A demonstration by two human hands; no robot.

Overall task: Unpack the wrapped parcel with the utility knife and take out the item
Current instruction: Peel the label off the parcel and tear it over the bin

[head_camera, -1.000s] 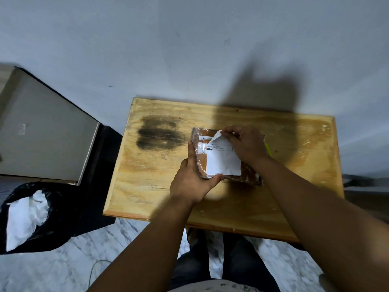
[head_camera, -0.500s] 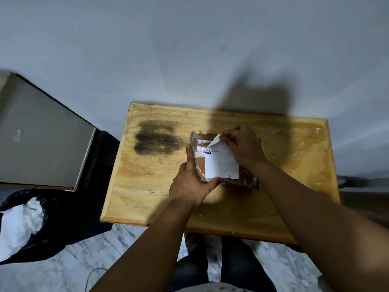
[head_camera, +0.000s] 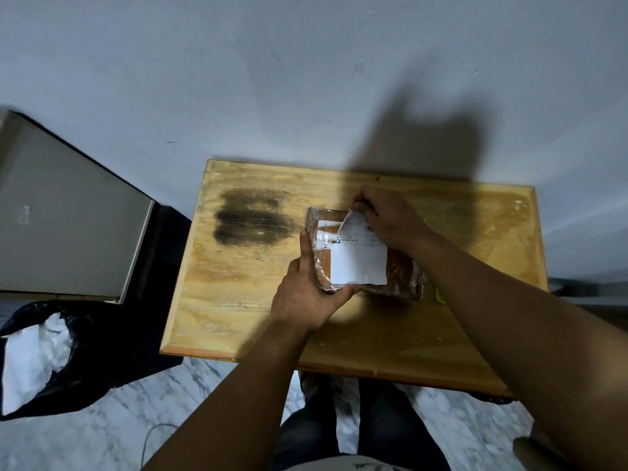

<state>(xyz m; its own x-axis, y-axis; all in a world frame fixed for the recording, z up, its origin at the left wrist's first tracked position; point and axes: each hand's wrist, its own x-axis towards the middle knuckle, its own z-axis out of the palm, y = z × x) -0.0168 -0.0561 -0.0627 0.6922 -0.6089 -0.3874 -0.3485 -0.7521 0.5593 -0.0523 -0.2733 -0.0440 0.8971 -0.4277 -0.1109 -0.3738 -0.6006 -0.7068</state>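
A brown parcel (head_camera: 401, 277) wrapped in clear plastic lies on the wooden table (head_camera: 238, 300), with a white shipping label (head_camera: 358, 263) on top. My left hand (head_camera: 306, 294) grips the parcel's near left corner and holds it down. My right hand (head_camera: 387, 215) pinches the label's far left corner, which is lifted off the wrap. A small yellow-green piece (head_camera: 440, 296), maybe the utility knife, shows on the table just right of the parcel; my right forearm hides most of it.
A dark burn stain (head_camera: 253, 220) marks the table's left part. A black bag with white paper (head_camera: 37, 358) sits on the marble floor at left, below a grey cabinet (head_camera: 68, 226). The wall stands directly behind the table.
My right hand has pulled the label's corner up and further away, so more of it is peeled off. My left hand keeps its grip on the parcel.
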